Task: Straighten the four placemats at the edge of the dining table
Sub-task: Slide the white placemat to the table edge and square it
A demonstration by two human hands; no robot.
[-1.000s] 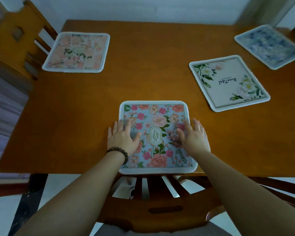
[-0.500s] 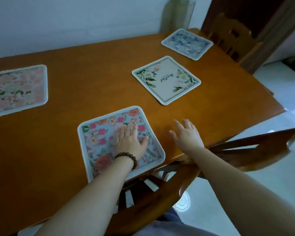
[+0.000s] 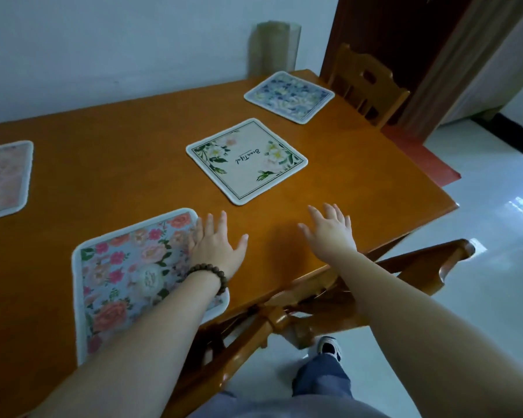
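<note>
Several placemats lie on the wooden dining table. A blue floral mat sits at the near edge. My left hand, with a bead bracelet, hovers open over that mat's right edge. A cream mat with green leaves lies turned at an angle in the middle, away from the edge. Just below it, my right hand is open over bare wood, fingers spread. A blue-purple mat lies askew at the far right corner. A pink floral mat is cut off at the left.
A wooden chair is tucked under the near edge below my arms. Another chair stands at the table's far right end. A white wall runs behind the table. My shoe is on the pale tiled floor at right.
My view has swung right along the table. Both hands have left the blue floral mat's middle and shifted right; the right hand is now over bare wood near the cream mat.
</note>
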